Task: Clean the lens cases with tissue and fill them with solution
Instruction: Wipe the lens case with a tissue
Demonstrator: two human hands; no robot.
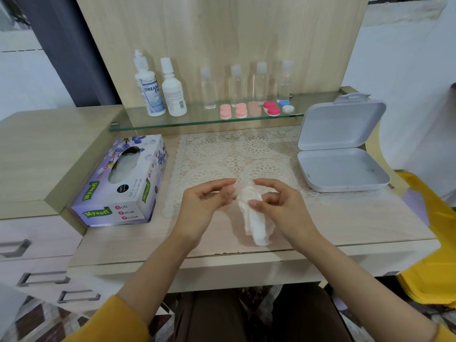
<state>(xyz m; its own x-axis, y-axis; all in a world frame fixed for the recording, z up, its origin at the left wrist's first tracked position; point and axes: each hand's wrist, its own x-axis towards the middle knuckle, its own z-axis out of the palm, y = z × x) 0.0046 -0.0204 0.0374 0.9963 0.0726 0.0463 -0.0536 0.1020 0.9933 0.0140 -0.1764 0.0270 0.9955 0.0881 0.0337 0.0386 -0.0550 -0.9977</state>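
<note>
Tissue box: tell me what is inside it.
White tissues show through the oval opening on top of the tissue box; the cardboard walls hide how many remain.

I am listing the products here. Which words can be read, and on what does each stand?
"Mysoft": tissue box.
"Soft Facial Tissue": same box, near end.
"DREAM EYE": left white bottle.
Too small to read: print on the right white bottle.
Too blurred: black sticker on the box.

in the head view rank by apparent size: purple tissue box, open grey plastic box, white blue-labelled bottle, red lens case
Purple cardboard tissue box and open grey plastic box: look alike, unranked.
White blue-labelled solution bottle.
Red round lens case, smallest.
</note>
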